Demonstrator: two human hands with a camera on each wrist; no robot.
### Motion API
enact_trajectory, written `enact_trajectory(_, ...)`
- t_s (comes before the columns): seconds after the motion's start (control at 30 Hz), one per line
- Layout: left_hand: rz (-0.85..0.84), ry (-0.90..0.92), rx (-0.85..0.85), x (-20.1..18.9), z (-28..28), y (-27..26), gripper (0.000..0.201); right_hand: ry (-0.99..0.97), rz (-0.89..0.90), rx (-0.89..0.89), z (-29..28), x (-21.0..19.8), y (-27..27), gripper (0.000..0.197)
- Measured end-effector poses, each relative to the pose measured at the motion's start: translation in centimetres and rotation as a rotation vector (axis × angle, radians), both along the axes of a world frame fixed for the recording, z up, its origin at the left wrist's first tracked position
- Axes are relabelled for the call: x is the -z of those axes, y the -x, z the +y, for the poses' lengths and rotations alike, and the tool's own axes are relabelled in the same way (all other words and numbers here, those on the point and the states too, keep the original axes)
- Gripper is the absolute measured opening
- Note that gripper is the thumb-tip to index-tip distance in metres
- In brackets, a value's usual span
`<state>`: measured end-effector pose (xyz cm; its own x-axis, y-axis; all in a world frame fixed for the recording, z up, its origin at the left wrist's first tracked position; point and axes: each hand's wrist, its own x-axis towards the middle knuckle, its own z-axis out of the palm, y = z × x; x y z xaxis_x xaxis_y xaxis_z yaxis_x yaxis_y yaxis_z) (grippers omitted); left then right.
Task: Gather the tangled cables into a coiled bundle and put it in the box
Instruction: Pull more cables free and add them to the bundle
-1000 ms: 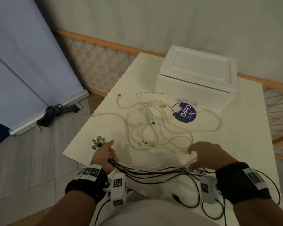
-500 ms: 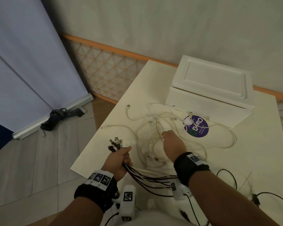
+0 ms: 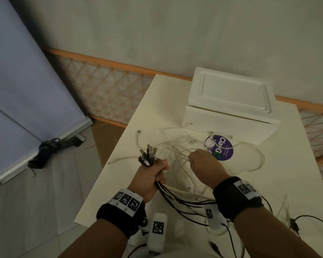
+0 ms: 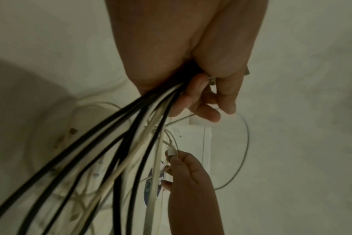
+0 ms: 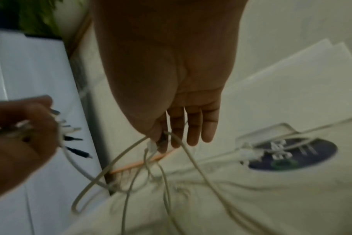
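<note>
Cables (image 3: 177, 198) bunched in left hand (image 3: 149, 175); right hand (image 3: 203, 164) pinches a white plug (image 5: 152, 146) — lidded box (image 3: 229, 108) beyond.

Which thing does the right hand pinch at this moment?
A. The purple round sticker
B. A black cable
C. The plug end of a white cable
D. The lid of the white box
C: in the right wrist view the thumb and forefinger of the right hand pinch the plug of a white cable, above the table.
</note>
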<state>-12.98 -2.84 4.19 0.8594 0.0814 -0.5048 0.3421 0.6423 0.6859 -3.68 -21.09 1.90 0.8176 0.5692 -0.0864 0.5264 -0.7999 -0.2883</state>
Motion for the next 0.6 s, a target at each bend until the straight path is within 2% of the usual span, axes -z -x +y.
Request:
enact_trajectory(0.07, -0.060, -0.020, 0.053, -0.8, -0.8, -1.1, 0.011, -0.078, 0.039, -0.023, -0.2, -2.5, 0.4, 0.024)
enact_trajectory(0.13, -0.111, -0.092, 0.113, -1.2, -1.6, -1.9, 0.013, -0.136, 0.178, 0.040, -0.3, -4.4, 0.6, 0.022)
enact_trajectory(0.23, -0.142, -0.228, 0.176, -0.9, -2.5, -2.6, 0.032, -0.217, 0.298, 0.100, -0.2, -6.0, 0.6, 0.025)
enact_trajectory(0.3, -0.137, -0.278, 0.188, -0.6, -2.8, -2.7, 0.037, -0.246, 0.333, 0.117, -0.2, -6.5, 0.6, 0.027)
enact_trajectory(0.47, -0.110, -0.398, 0.174, -0.3, -2.9, -2.5, 0.022, -0.279, 0.386, 0.061, 0.0, -6.6, 0.6, 0.023)
enact_trajectory(0.6, -0.100, -0.414, 0.134, 0.0, -2.8, -2.6, 0.031, -0.313, 0.458, 0.076, -0.2, -6.3, 0.4, 0.026)
